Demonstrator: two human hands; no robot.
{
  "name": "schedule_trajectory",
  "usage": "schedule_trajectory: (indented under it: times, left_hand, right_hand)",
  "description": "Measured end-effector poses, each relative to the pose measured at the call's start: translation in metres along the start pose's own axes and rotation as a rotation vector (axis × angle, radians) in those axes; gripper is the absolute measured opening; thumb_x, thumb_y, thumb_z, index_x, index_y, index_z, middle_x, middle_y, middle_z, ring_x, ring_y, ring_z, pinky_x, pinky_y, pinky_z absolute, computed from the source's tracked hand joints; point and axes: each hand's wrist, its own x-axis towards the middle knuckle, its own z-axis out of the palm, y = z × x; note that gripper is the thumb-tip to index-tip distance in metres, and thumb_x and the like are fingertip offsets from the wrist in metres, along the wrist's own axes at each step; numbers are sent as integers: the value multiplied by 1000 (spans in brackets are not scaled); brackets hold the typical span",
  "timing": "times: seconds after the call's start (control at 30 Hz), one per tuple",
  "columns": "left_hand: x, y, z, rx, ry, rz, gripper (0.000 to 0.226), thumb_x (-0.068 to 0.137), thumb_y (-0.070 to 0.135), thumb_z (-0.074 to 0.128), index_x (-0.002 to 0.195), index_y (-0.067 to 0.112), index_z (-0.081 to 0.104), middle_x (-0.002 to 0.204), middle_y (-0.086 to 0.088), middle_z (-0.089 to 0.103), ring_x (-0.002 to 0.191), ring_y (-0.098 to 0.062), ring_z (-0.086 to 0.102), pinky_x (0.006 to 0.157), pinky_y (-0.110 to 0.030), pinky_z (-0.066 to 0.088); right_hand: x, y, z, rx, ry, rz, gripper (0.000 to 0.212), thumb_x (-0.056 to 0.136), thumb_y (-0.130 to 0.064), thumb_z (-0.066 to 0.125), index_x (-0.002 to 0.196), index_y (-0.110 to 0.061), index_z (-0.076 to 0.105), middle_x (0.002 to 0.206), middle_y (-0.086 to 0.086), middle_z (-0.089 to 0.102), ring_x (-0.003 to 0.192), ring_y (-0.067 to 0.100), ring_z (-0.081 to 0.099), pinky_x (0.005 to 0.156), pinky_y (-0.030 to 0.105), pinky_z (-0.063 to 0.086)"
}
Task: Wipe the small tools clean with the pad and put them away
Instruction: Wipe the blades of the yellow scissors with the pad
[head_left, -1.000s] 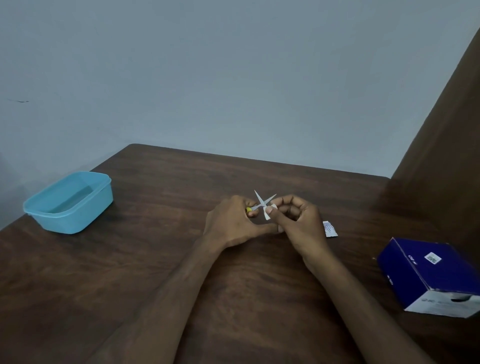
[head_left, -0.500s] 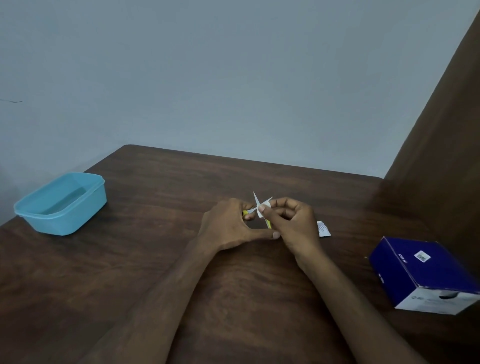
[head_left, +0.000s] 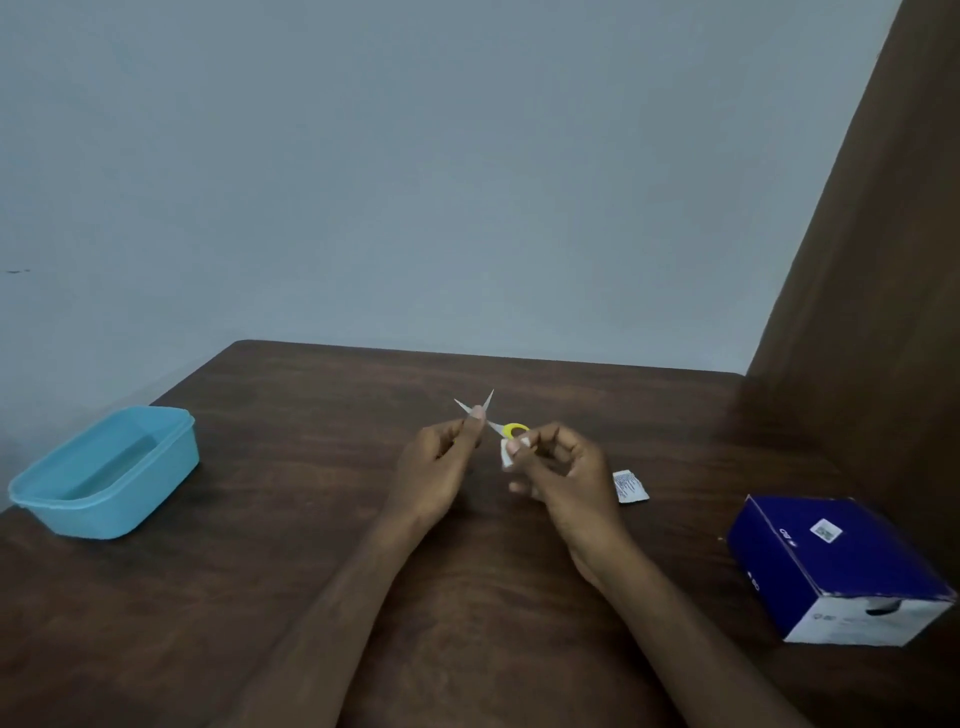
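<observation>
Small scissors (head_left: 488, 410) with yellow handles are held above the middle of the brown table (head_left: 311, 519), blades spread in a V pointing up. My left hand (head_left: 441, 467) pinches them near the blades. One yellow handle ring (head_left: 515, 429) shows between my hands. My right hand (head_left: 556, 467) pinches a small white pad (head_left: 506, 457) just below that ring, apart from the blades. A blue plastic tub (head_left: 104, 475) stands open at the table's left edge.
A torn white sachet (head_left: 629, 487) lies on the table right of my right hand. A dark blue cardboard box (head_left: 836, 566) sits at the right. A brown panel (head_left: 872, 260) rises on the right and a grey wall stands behind.
My hands have drawn apart. The right hand with the pad has come off the blades and moved down to the right. The left hand's hold now shows near the blades, and the yellow ring is uncovered.
</observation>
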Motion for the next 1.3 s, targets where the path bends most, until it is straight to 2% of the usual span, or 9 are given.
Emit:
schedule_trajectory:
  times: [0.17, 0.27, 0.4, 0.6, 0.8, 0.87, 1.03, 1.17, 1.3]
  left_hand:
    - [-1, -1, 0, 12, -43, 25, 65, 115, 53, 35, 67, 19, 61, 63, 1, 62, 61, -9, 50, 65, -31, 37]
    - [3, -7, 0, 2, -17, 41, 55, 112, 49, 48, 84, 12, 78, 70, -13, 66, 63, -4, 53, 64, -30, 40]
    - [2, -3, -5, -137, -6, 46, 16, 104, 31, 70, 106, 23, 83, 89, 9, 81, 80, 0, 70, 69, -20, 50]
    - [2, -5, -7, -173, -147, 36, 13, 100, 17, 73, 95, 9, 83, 82, 2, 80, 61, 6, 59, 57, -12, 42]
    - [4, -4, -3, -162, -39, 20, 16, 100, 11, 73, 87, 9, 81, 82, 4, 80, 69, 8, 65, 61, -7, 44]
    - [4, -4, -2, -178, -23, 15, 15, 100, 12, 74, 88, 7, 81, 85, 0, 82, 75, 4, 70, 66, -9, 48]
    - [3, -2, -1, -279, -55, 13, 9, 99, 11, 74, 100, 7, 82, 99, -6, 83, 97, -11, 77, 87, -20, 57]
    - [0, 0, -1, -291, -101, 34, 13, 100, 14, 74, 102, 4, 81, 99, -10, 83, 100, -16, 77, 96, -25, 58]
    - [0, 0, -1, -287, -120, 28, 14, 100, 12, 74, 112, 9, 80, 85, -4, 78, 97, -10, 76, 95, -18, 55]
  right_hand:
    - [6, -4, -5, -68, 46, -116, 16, 89, -9, 84, 82, -8, 70, 82, 11, 78, 71, 15, 72, 72, 34, 60]
    - [10, -6, -20, -239, -63, -226, 19, 91, -13, 83, 83, -22, 69, 82, 1, 78, 76, 16, 74, 77, 43, 61]
    - [13, -14, -32, -279, -115, -280, 14, 95, -14, 80, 87, -21, 70, 90, 1, 78, 83, 26, 75, 79, 48, 60]
    - [13, -15, -42, -285, -165, -311, 11, 98, -21, 76, 93, -22, 66, 92, 1, 74, 82, 19, 69, 76, 49, 56]
    - [5, -18, -23, -142, 185, -361, 14, 96, -22, 79, 88, -26, 69, 94, -5, 76, 87, 18, 73, 77, 41, 56]
    - [-1, -13, -13, -171, 148, -319, 16, 93, -18, 82, 83, -23, 71, 87, -5, 77, 80, 12, 72, 73, 35, 55]
    - [2, 2, -2, -238, -5, -154, 15, 88, -35, 83, 86, -26, 71, 87, -1, 79, 83, 18, 77, 77, 49, 64]
    - [5, -3, -1, -182, 41, -162, 17, 89, -12, 85, 86, -9, 69, 77, 11, 74, 65, 13, 71, 60, 25, 58]
    - [4, -2, -4, -137, 51, -110, 20, 89, -13, 86, 92, -10, 67, 73, 8, 76, 59, 18, 67, 58, 30, 57]
